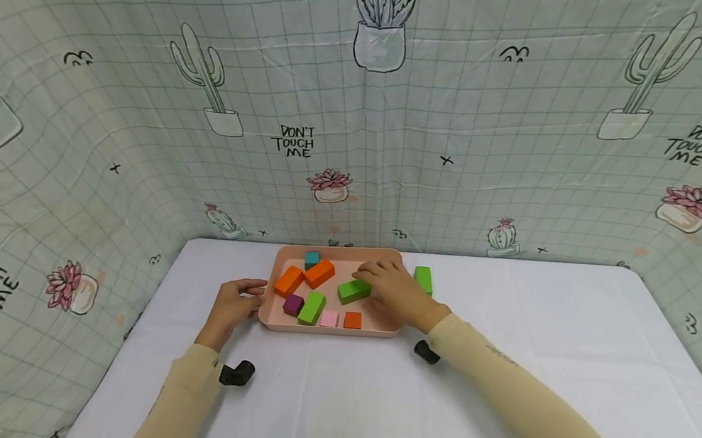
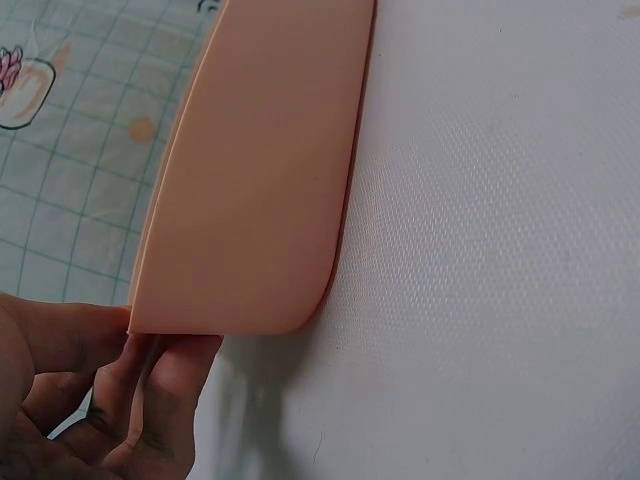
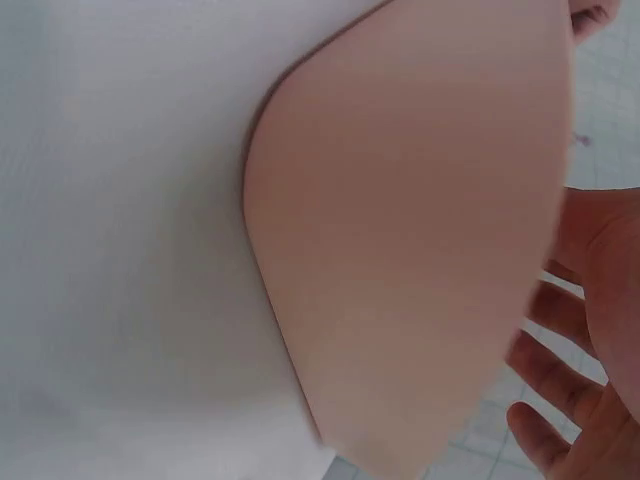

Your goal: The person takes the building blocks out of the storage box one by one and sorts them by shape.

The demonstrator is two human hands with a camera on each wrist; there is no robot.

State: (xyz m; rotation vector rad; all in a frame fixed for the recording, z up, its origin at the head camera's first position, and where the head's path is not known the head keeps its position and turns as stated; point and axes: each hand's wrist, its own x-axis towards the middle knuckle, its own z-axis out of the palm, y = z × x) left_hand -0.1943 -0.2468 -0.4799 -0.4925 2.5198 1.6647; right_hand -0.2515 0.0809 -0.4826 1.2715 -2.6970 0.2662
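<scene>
A shallow pink tray (image 1: 333, 331) holding colored blocks lies on the white table. My left hand (image 1: 237, 305) grips its left end, with fingertips at the rim and against the outer wall in the left wrist view. My right hand (image 1: 390, 291) reaches over the right part of the tray, fingers spread in the right wrist view (image 3: 590, 340) and partly hidden behind the tray wall. Close beside its fingers lies a green block (image 1: 352, 291); the thumb is hidden. Another green block (image 1: 424, 279) stands on the table right of the tray, just beyond the right hand.
Inside the tray are two orange blocks (image 1: 320, 273), a teal cube (image 1: 312, 260), a purple cube (image 1: 293, 305), a green block (image 1: 312, 308), a pink cube (image 1: 329, 318) and a small orange cube (image 1: 352, 320). A patterned cloth (image 1: 417, 204) hangs behind the table (image 1: 332, 402).
</scene>
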